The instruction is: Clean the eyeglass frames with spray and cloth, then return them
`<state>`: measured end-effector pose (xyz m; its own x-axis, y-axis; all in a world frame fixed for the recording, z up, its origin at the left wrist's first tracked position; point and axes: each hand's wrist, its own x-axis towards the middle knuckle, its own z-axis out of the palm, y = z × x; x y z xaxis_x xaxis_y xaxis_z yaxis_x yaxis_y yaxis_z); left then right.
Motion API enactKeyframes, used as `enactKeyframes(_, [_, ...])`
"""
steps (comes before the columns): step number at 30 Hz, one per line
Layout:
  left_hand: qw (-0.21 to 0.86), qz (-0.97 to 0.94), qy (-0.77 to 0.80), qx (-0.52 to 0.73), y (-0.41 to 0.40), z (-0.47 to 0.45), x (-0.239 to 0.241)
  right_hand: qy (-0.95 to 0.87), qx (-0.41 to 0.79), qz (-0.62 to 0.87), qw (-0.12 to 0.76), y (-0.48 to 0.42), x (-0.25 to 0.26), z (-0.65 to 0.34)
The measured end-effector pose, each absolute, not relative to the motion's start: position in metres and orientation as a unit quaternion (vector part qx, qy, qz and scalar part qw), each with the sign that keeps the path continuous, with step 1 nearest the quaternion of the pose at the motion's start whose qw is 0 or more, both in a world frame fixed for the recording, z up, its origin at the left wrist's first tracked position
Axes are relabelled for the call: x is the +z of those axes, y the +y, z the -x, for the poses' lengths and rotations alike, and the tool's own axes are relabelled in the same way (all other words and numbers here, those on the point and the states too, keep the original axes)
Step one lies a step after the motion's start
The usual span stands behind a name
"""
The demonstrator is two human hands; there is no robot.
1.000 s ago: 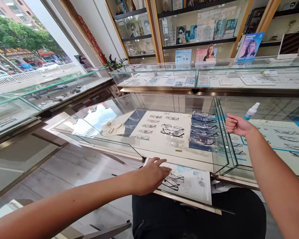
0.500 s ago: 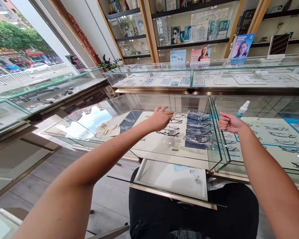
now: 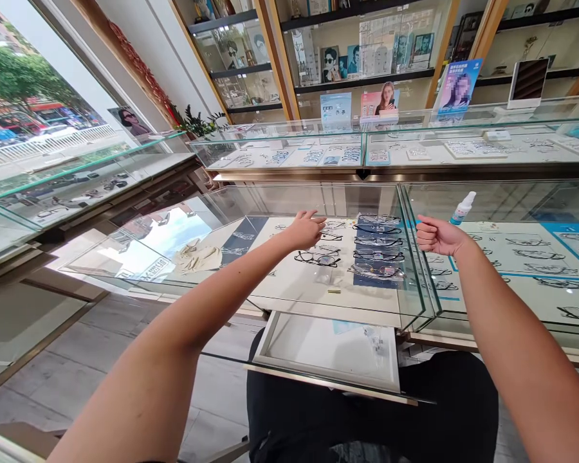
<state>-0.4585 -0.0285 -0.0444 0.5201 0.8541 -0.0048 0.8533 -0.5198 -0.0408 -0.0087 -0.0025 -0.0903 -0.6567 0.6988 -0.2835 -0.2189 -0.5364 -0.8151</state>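
My left hand [image 3: 306,229] is stretched over the glass display case with its fingers extended and apart, and no held thing shows in it. Close by, several pairs of eyeglasses [image 3: 318,259] lie on the pale surface. More eyeglasses [image 3: 379,255] are lined up on a dark blue strip [image 3: 361,281] between my hands. My right hand [image 3: 439,236] is curled into a fist over the joint with the case on the right. Nothing sticks out of that fist. Just behind it stands a spray bottle [image 3: 463,209] with a white cap.
A beige cloth [image 3: 197,256] lies crumpled at the left. A pulled-out white drawer [image 3: 313,344] sits above my lap. Further eyeglasses [image 3: 540,254] fill the right case [image 3: 487,308]. Glass counters stand behind and at the left. A small gold-coloured piece [image 3: 334,291] lies near the front.
The whole view has shifted a little, so things appear slightly further left. Both hands keep nearly the same places over the cases, the left spread and the right in a fist.
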Motion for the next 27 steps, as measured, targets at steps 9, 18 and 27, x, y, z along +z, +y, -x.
enactKeyframes(9, [-0.058, 0.887, -0.432, -0.155, -0.117, 0.417, 0.023, -0.416, 0.813, 0.304, 0.272, -0.004, -0.088, 0.011])
enactKeyframes(18, [-0.576, 0.778, -0.249, -0.037, -0.248, 0.369, -0.057, -0.417, 0.808, 0.314, 0.272, -0.005, -0.088, 0.009])
enactKeyframes(27, [-0.287, 0.809, -0.509, -0.064, -0.147, 0.369, -0.212, -0.406, 0.811, 0.320, 0.275, -0.006, -0.087, 0.012])
